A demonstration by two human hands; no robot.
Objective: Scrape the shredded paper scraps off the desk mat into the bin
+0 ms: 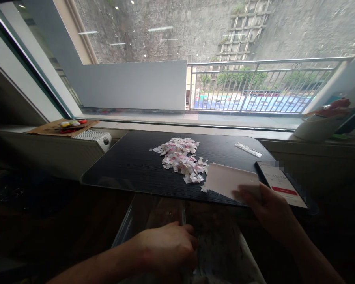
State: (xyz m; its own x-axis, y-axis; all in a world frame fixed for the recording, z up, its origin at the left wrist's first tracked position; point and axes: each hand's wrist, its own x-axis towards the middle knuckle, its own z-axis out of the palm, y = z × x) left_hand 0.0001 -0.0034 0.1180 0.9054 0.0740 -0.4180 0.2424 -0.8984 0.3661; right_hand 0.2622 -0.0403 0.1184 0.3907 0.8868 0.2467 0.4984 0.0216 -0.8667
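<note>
A heap of small white and pinkish paper scraps (180,157) lies on the black tabletop (130,161), trailing toward the near edge. My right hand (263,201) grips the right end of a flat, pale rectangular board (227,179). The board's left end is beside the nearest scraps. Below the table's front edge, my left hand (171,244) is closed around the rim of what looks like a clear plastic container (154,213). Shadow hides much of that container and the left fingertips.
A phone (279,183) with a lit timer screen lies at the table's right edge. Behind it is a narrow clear packet (248,150). Brown paper (51,128) with small colourful items rests on the left sill above a radiator (91,138). A window spans the back.
</note>
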